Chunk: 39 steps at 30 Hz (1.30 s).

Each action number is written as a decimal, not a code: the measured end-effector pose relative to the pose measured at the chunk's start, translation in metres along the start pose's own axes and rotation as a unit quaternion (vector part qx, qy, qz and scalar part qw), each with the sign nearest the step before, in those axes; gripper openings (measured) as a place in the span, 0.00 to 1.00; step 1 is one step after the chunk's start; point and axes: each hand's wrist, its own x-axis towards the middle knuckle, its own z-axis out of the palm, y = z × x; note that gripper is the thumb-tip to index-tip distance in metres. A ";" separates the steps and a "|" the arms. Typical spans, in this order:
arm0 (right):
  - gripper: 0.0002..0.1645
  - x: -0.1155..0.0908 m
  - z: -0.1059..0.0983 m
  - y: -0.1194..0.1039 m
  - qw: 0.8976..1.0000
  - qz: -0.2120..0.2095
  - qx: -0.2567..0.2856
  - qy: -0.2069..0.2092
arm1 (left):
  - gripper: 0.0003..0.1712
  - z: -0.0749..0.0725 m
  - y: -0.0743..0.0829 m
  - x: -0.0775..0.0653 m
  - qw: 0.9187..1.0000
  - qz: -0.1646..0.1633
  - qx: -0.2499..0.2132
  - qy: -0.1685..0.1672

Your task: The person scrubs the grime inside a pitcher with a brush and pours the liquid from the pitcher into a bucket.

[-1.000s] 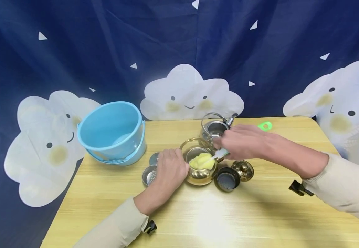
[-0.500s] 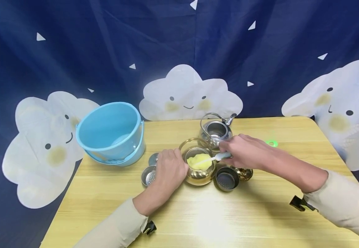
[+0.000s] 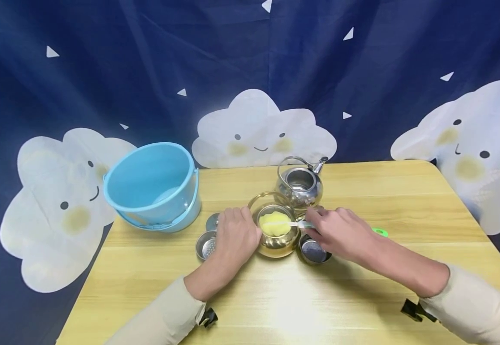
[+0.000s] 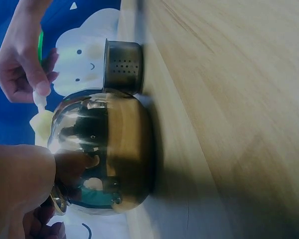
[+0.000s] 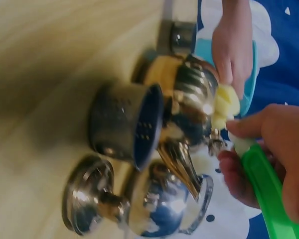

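Observation:
A gold teapot (image 3: 277, 249) with a raised hoop handle stands lidless on the table. My left hand (image 3: 236, 235) grips its left side near the rim, and some of its fingers are hidden in the head view. With my right hand (image 3: 340, 235) I hold a sponge brush by its green handle (image 5: 269, 191). Its yellow sponge head (image 3: 274, 224) sits in the teapot's mouth. Close by the right hand is a metal infuser basket (image 3: 313, 251), touching or nearly touching the teapot. A gold lid (image 5: 89, 194) shows in the right wrist view; the right hand covers it in the head view.
Behind the gold teapot stands a silver teapot (image 3: 307, 195), also lidless, spout to the back right. Left of my left hand lie a second infuser basket (image 3: 206, 246) and a silver lid (image 3: 212, 221). A light blue bucket (image 3: 180, 211) stands at the back left.
My right hand has come down and toward me, and the brush handle now lies flatter. The sponge has shifted within the teapot's mouth. The left hand keeps its grip.

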 end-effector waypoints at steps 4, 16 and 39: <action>0.18 -0.007 0.006 -0.011 0.999 0.009 -0.038 0.021 | 0.07 0.000 0.000 -0.001 1.000 0.002 0.000 -0.013; 0.19 -0.014 0.024 -0.034 0.971 0.017 -0.196 0.136 | 0.11 0.001 0.000 -0.002 0.999 -0.003 0.004 -0.049; 0.26 0.001 -0.014 -0.012 0.946 0.015 0.228 -0.229 | 0.10 0.001 -0.001 -0.003 0.999 0.000 0.013 -0.034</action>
